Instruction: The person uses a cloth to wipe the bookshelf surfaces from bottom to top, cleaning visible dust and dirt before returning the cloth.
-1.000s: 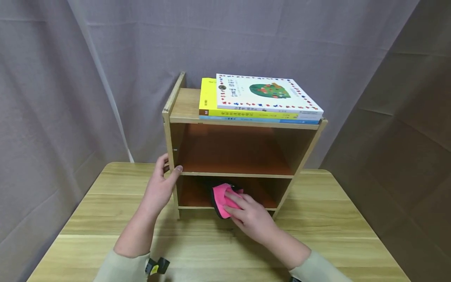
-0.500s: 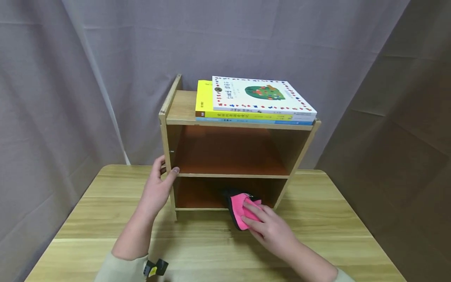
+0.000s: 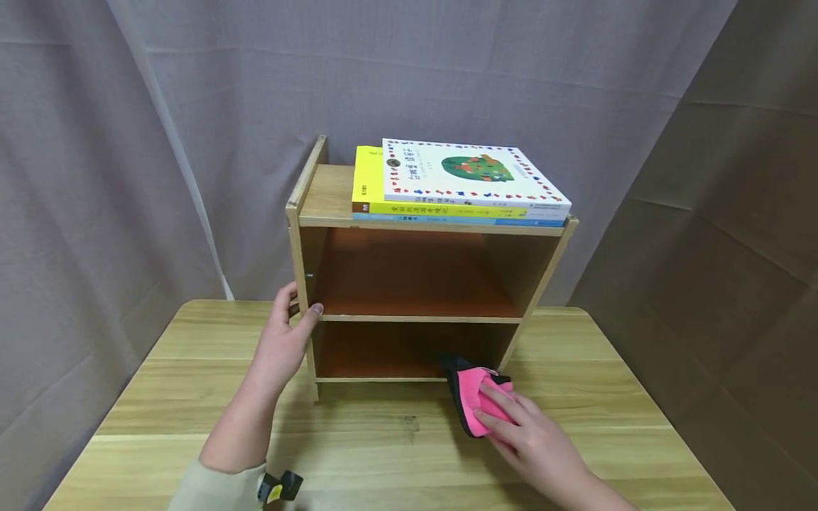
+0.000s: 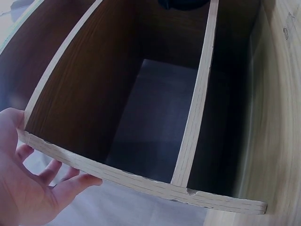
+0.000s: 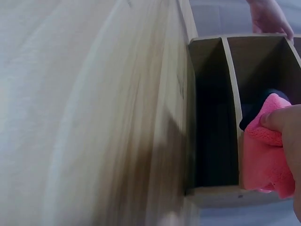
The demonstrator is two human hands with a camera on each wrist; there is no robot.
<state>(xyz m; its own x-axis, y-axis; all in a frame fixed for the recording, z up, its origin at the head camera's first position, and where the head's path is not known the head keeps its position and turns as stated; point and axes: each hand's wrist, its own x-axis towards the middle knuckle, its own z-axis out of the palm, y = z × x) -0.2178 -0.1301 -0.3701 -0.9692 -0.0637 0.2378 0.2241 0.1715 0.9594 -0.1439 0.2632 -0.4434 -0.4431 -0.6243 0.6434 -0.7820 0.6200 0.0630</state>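
Note:
A small wooden shelf (image 3: 409,320) stands on the table, its open front towards me. My left hand (image 3: 281,351) grips its left side panel, thumb on the front edge and the other fingers on the outer face, as the left wrist view also shows. Lower right, my right hand (image 3: 533,440) holds a bunched pink cloth (image 3: 471,397) with black edging. The cloth is at the front right corner of the lowest shelf board (image 3: 383,380), its black end reaching inside. In the right wrist view, the thumb presses the pink cloth (image 5: 265,160) near the board's edge.
Several books (image 3: 476,174) lie stacked flat on the shelf's top, a white one uppermost, then yellow and blue. Beneath is a light wooden table (image 3: 358,454). Grey curtains (image 3: 192,106) hang behind and at both sides.
My right hand has moved the pink cloth rightward and nearer to me along the lowest shelf board. My left hand keeps its grip on the side panel. The view has shifted slightly.

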